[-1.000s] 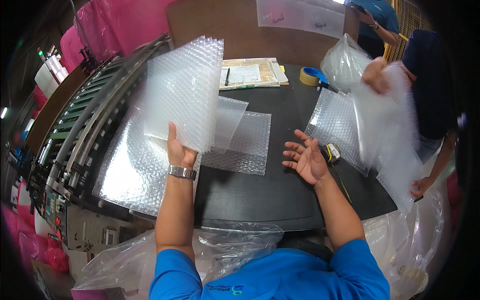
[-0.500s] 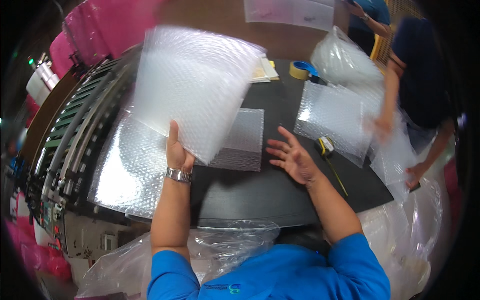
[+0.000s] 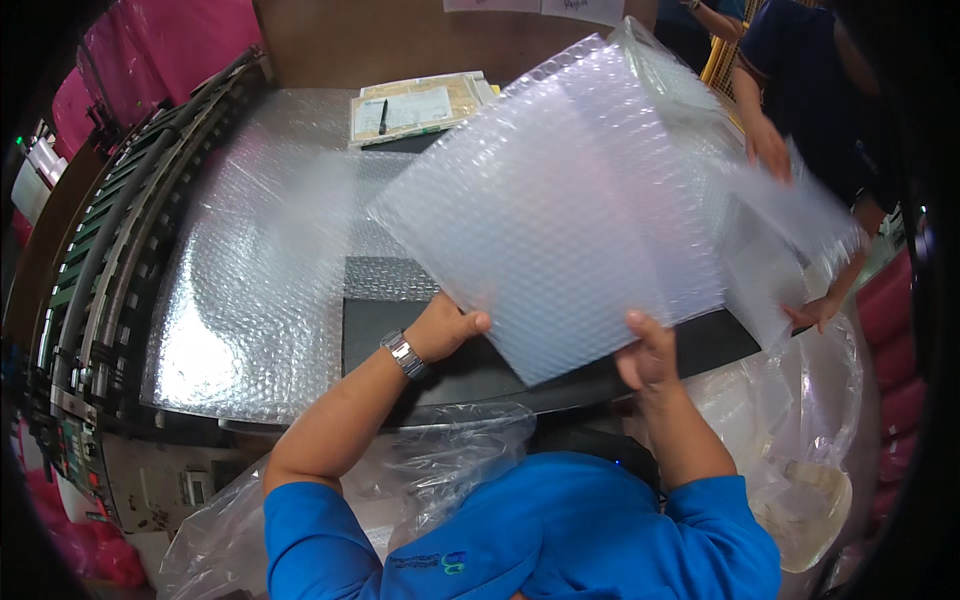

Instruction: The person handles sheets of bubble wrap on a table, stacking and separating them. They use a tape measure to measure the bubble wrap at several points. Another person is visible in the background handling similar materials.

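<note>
The person in a blue shirt [image 3: 590,530] appears to be handling or squaring a stack: both hands grip a squarish stack of translucent bubble-wrap sheets [image 3: 550,220], held tilted over the black bench [image 3: 405,335]. The left hand [image 3: 450,328] pinches the lower left edge and the right hand [image 3: 650,352] the lower right, thumbs on top, fingers largely hidden. The near corner points at the person between them. The next move seems to call for an even pinch, since the layers could fan apart.

For moving, the black surface shows mainly along the near edge, around the left wrist. A large clear bubble-wrap sheet [image 3: 235,330] covers the left part. Beyond lie pale papers [image 3: 420,115]. The right side looks tightest: loose clear plastic sheets [image 3: 755,270] in a co-worker's hands [image 3: 768,148] lie just beside the stack's right corner.
</note>
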`<state>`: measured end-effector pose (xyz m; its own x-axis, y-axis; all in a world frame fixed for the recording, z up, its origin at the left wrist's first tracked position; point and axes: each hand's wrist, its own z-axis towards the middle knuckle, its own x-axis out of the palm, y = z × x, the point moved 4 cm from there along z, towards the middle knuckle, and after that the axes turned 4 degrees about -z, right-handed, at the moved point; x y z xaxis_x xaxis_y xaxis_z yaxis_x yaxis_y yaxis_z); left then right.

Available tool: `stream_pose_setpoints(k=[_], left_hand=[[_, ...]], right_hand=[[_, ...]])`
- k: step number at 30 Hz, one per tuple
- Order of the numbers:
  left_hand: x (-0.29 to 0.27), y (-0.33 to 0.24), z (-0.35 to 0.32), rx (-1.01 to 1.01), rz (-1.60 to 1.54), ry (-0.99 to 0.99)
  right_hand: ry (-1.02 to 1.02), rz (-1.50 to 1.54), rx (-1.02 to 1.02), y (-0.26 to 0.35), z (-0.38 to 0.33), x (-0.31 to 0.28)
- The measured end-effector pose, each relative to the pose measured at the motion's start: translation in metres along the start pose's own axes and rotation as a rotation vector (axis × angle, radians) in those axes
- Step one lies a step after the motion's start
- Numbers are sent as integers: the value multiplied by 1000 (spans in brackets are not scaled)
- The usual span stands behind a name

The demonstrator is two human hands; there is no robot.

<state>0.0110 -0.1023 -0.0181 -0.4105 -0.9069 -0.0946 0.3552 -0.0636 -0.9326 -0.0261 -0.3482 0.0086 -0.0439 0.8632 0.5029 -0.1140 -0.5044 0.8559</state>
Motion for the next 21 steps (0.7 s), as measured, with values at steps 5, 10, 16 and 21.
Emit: stream_pose_setpoints(k=[5, 10, 16, 21], left_hand=[[6, -1, 2, -259, -120, 23], [0, 6, 3, -275, -177, -33], [3, 9, 3, -260, -96, -42], [0, 15, 3, -221, -34, -63]], right_hand=[[-25, -163, -112, 63, -12, -84], [-31, -115, -82, 144, -71, -192], [-617, -47, -470, 217, -196, -311], [-1025, -15, -712, 198, -257, -369]])
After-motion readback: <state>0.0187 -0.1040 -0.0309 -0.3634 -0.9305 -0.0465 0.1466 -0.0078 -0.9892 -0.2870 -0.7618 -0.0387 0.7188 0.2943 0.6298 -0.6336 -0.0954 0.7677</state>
